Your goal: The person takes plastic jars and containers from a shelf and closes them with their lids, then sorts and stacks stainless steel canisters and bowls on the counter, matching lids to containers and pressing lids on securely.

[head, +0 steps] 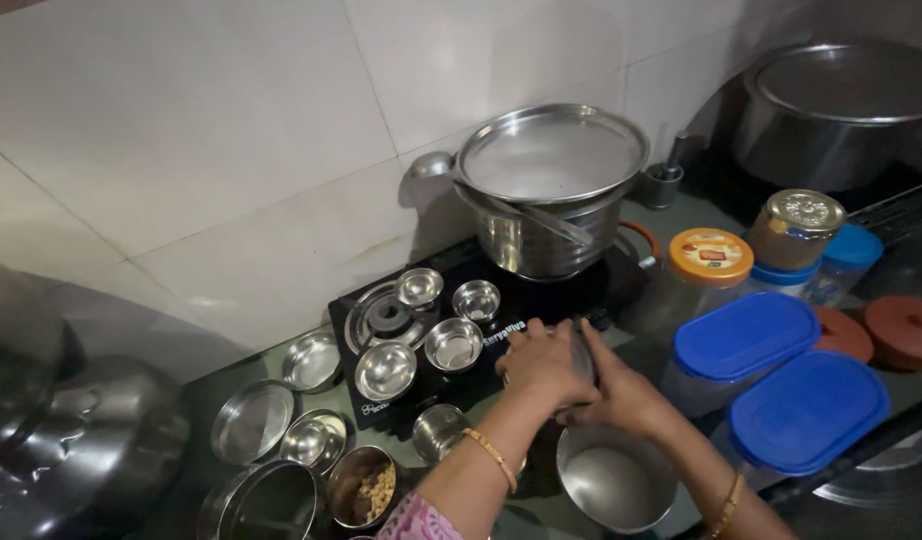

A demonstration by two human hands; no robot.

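Around both hands (pixel 571 375) closed on a steel cup (pixel 582 355): small bowls (pixel 453 343), blue-lidded tubs (pixel 746 335), lidded pot (pixel 551 195).

I see a small steel cup (pixel 584 355), mostly hidden. It sits upright above a round steel bowl (pixel 615 478).

Before me rises a wall of large pale tiles (pixel 211 130), glossy in dim light, above my dark tabletop (pixel 701 215).
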